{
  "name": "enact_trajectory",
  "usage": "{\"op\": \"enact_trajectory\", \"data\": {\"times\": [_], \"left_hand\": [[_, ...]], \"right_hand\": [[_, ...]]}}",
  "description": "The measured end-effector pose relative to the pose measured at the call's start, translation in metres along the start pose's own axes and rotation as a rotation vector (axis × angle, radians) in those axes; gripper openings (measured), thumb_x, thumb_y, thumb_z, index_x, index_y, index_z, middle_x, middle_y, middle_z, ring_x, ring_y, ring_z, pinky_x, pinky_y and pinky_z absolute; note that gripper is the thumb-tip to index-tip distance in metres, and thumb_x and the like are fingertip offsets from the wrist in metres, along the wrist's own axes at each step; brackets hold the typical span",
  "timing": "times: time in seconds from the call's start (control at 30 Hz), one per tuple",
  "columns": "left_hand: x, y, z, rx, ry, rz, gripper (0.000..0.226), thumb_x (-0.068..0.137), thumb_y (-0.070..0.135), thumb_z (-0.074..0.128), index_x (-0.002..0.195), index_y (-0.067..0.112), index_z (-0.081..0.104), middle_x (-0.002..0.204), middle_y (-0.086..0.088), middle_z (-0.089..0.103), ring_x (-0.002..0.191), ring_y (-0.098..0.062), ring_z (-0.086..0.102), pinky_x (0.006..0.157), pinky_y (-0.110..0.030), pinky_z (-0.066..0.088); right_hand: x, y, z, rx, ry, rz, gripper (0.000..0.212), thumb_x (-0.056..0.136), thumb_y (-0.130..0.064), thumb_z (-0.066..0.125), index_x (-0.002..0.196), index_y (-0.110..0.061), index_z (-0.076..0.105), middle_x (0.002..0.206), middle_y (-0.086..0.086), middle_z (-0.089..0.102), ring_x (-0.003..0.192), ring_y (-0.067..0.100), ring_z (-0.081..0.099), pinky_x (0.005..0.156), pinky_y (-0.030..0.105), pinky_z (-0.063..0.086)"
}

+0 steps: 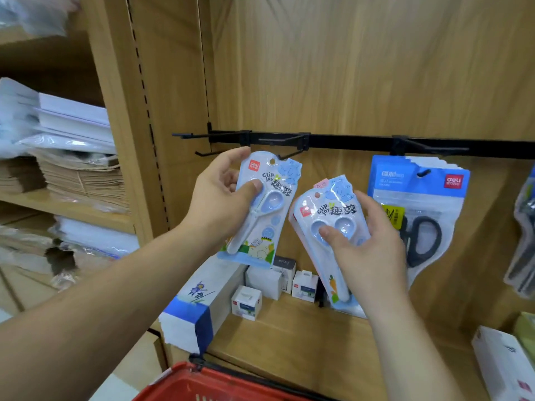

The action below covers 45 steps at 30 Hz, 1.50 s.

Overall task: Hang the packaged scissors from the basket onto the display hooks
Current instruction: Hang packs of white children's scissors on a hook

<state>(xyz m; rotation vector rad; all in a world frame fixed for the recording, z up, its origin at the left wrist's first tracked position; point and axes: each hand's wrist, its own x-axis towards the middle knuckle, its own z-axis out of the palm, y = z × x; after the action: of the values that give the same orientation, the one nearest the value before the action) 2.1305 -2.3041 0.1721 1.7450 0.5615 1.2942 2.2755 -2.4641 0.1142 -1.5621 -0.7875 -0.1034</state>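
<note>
Left hand (220, 192) pinches one near-upright scissors pack (260, 215) at centre frame, hang-hole just left of the empty hook (289, 154), while right hand (367, 244) grips spare packs (327, 215) lower right.

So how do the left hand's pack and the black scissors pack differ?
The pale blue pack, gripped by the left hand, is off the hooks; the black scissors pack hangs on one. The pale blue pack is smaller, with cartoon art; the other is plainer. Both bear a red logo.
</note>
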Motion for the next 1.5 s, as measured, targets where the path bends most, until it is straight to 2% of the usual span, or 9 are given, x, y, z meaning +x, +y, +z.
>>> {"op": "enact_trajectory", "data": {"times": [0.43,0.7,0.83,0.97,1.07,1.17,1.27,1.4,1.5], "left_hand": [[-0.006,0.008,0.004,-0.005,0.01,0.0,0.046,0.098,0.014,0.073,0.138,0.031,0.058,0.098,0.001,0.078,0.092,-0.023,0.076,0.079,-0.038,0.066],[0.014,-0.001,0.014,0.243,0.019,0.03,0.046,0.097,0.019,0.076,0.139,0.031,0.059,0.102,0.004,0.067,0.07,0.0,0.063,0.069,-0.025,0.059],[0.026,0.001,0.025,0.315,-0.005,-0.003,0.048,0.093,0.018,0.078,0.134,0.03,0.057,0.095,0.016,0.065,0.083,-0.003,0.065,0.079,-0.028,0.057],[0.017,-0.002,0.031,0.388,-0.003,0.003,0.044,0.095,0.024,0.076,0.135,0.027,0.057,0.121,0.007,0.06,0.099,-0.009,0.062,0.084,-0.024,0.052],[-0.012,0.007,0.029,0.222,0.025,0.007,0.019,0.102,0.03,0.067,0.118,0.021,0.064,0.113,0.004,0.07,0.096,-0.008,0.068,0.083,-0.025,0.056],[-0.04,0.018,0.027,-0.09,-0.192,-0.237,0.024,0.103,0.024,0.066,0.126,0.017,0.061,0.107,-0.005,0.079,0.102,-0.026,0.076,0.086,-0.043,0.065],[-0.047,0.022,0.019,-0.169,-0.213,-0.27,0.037,0.1,0.007,0.069,0.133,0.017,0.056,0.109,-0.014,0.078,0.102,-0.032,0.077,0.082,-0.047,0.065],[-0.038,0.024,0.006,-0.165,-0.138,-0.243,0.034,0.101,0.007,0.067,0.131,0.02,0.057,0.105,-0.007,0.08,0.097,-0.026,0.078,0.071,-0.036,0.061],[-0.033,0.025,0.004,-0.132,-0.075,-0.198,0.047,0.102,0.006,0.065,0.143,0.022,0.049,0.107,-0.004,0.079,0.089,-0.013,0.077,0.06,-0.023,0.058]], "right_hand": [[-0.005,-0.009,-0.005,0.068,0.066,-0.003,0.072,0.085,-0.036,0.086,0.146,-0.05,0.051,0.104,-0.045,0.049,0.107,-0.008,0.045,0.098,0.035,0.048],[0.001,-0.009,-0.02,0.049,0.081,0.015,0.072,0.083,-0.041,0.086,0.145,-0.053,0.051,0.094,-0.049,0.045,0.102,-0.005,0.045,0.091,0.036,0.047],[0.002,-0.01,-0.021,0.131,0.046,-0.004,0.072,0.078,-0.043,0.087,0.139,-0.057,0.051,0.102,-0.051,0.055,0.1,-0.009,0.058,0.098,0.038,0.052],[0.002,-0.009,-0.014,0.218,0.003,-0.037,0.076,0.071,-0.047,0.086,0.138,-0.054,0.052,0.136,-0.023,0.066,0.129,0.004,0.061,0.105,0.044,0.055],[0.001,-0.009,-0.009,0.275,-0.028,-0.022,0.072,0.074,-0.038,0.09,0.137,-0.049,0.056,0.131,-0.018,0.07,0.124,0.006,0.066,0.103,0.044,0.056],[-0.001,-0.014,-0.006,0.355,-0.056,-0.011,0.063,0.083,-0.021,0.089,0.134,-0.042,0.059,0.124,-0.014,0.074,0.114,0.002,0.069,0.098,0.035,0.058],[-0.005,-0.019,0.0,0.433,-0.087,0.019,0.056,0.085,-0.019,0.088,0.127,-0.043,0.06,0.117,-0.011,0.077,0.107,0.003,0.073,0.085,0.026,0.059],[-0.011,-0.023,0.009,0.453,-0.058,0.048,0.06,0.087,-0.025,0.086,0.138,-0.035,0.056,0.121,-0.01,0.076,0.109,0.002,0.072,0.088,0.027,0.061],[-0.016,-0.027,0.013,0.485,-0.084,0.057,0.05,0.088,-0.02,0.085,0.124,-0.042,0.057,0.112,-0.009,0.079,0.099,0.0,0.074,0.071,0.014,0.057]]}}
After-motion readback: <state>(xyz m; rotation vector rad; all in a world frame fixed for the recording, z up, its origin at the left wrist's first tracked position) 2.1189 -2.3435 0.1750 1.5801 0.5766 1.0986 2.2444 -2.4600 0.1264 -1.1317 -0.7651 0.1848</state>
